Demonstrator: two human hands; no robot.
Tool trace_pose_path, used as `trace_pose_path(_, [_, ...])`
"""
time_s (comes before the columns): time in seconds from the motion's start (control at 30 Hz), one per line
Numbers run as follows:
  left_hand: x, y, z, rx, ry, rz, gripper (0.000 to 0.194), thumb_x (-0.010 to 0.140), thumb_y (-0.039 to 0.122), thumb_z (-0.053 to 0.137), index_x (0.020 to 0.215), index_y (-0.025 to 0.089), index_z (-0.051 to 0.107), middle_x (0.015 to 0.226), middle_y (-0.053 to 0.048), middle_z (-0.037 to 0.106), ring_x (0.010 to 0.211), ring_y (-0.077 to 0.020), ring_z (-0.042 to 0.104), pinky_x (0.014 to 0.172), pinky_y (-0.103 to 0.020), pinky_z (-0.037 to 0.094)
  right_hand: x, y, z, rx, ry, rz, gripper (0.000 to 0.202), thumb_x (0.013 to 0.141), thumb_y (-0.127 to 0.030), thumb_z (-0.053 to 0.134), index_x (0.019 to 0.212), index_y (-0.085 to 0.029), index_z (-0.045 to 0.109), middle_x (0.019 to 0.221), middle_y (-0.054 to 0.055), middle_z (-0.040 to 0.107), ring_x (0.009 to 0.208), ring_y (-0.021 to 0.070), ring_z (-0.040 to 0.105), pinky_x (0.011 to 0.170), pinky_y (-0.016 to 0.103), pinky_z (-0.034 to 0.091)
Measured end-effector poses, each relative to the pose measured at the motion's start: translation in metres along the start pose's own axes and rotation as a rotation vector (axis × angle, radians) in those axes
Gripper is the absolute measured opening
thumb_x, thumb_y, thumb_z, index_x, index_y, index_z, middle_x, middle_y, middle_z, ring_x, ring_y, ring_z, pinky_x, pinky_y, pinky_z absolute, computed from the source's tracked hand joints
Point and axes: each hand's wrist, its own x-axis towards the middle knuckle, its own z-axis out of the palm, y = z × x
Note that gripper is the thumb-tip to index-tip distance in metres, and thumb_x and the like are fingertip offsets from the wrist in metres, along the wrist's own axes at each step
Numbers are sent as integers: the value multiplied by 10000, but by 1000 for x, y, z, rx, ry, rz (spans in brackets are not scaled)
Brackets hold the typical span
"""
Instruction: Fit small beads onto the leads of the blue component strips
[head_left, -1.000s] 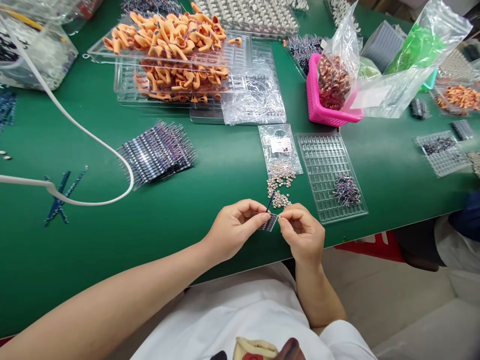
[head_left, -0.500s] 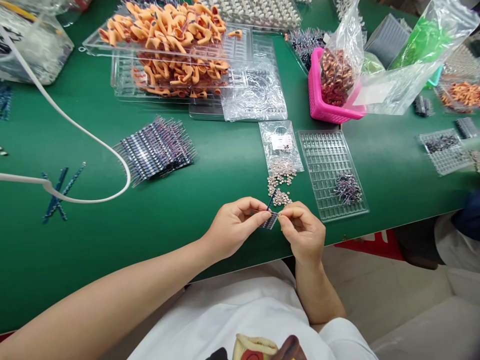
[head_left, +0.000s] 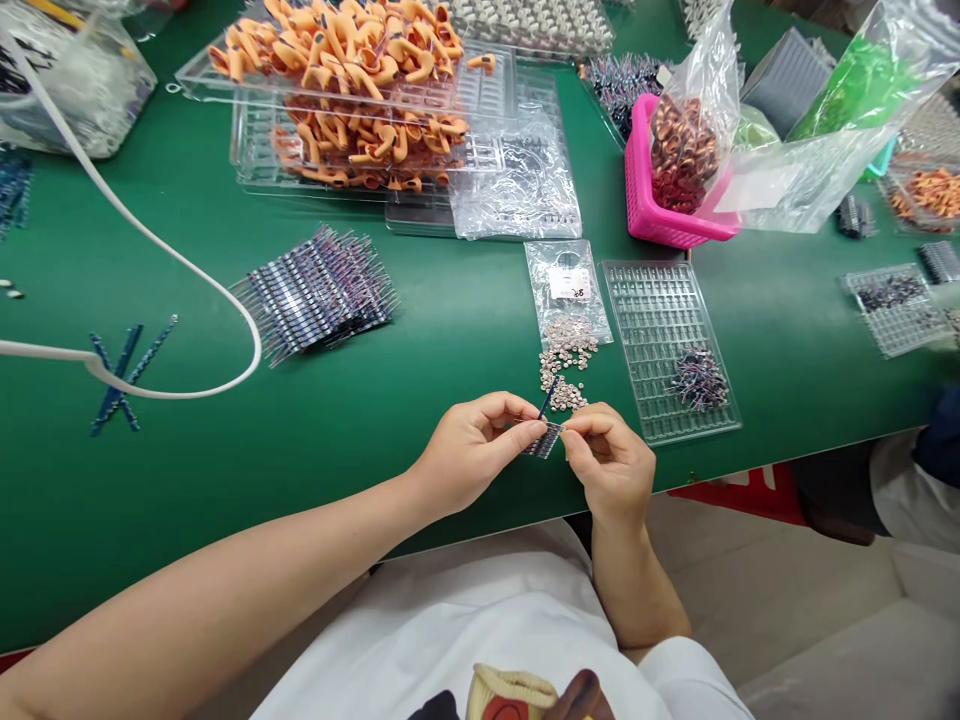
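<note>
Between thumb and fingers, my left hand (head_left: 480, 446) pinches a small dark strip of parts (head_left: 543, 441), with a thin dark blue piece (head_left: 548, 398) sticking up from it. My right hand (head_left: 615, 458) is closed at the strip's right end, fingertips pressed together; what they hold is too small to make out. Just beyond the hands lie small round pinkish pieces (head_left: 568, 397), some at the mouth of a clear labelled bag (head_left: 568, 285). A clear ribbed tray (head_left: 649, 340) to the right carries a heap of thin wired components (head_left: 699, 380).
Stacked clear trays (head_left: 247, 150) hold orange parts (head_left: 375, 50) at the back. A pink basket (head_left: 675, 232) stands back right. Rows of wired components (head_left: 319, 295), a white cable (head_left: 180, 258) and crossed blue strips (head_left: 124, 375) lie left. At the right edge, part of another person (head_left: 911, 490) shows.
The view has shifted slightly, so most table items appear a little farther right. Both hands keep their grip at the strip, with hardly any movement.
</note>
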Motion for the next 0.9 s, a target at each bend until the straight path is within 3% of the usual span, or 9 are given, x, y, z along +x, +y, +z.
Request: trace_pose_path(0.9, [-1,4,3,25,17,-78,178,755,275,784,809,140,682,693,9,683,630,-103,609,633,-223,514,3,-1,-3,129,-77,79,82,888,-203,693,807,-214,699,755,7,598,668,139,549,557,266,402])
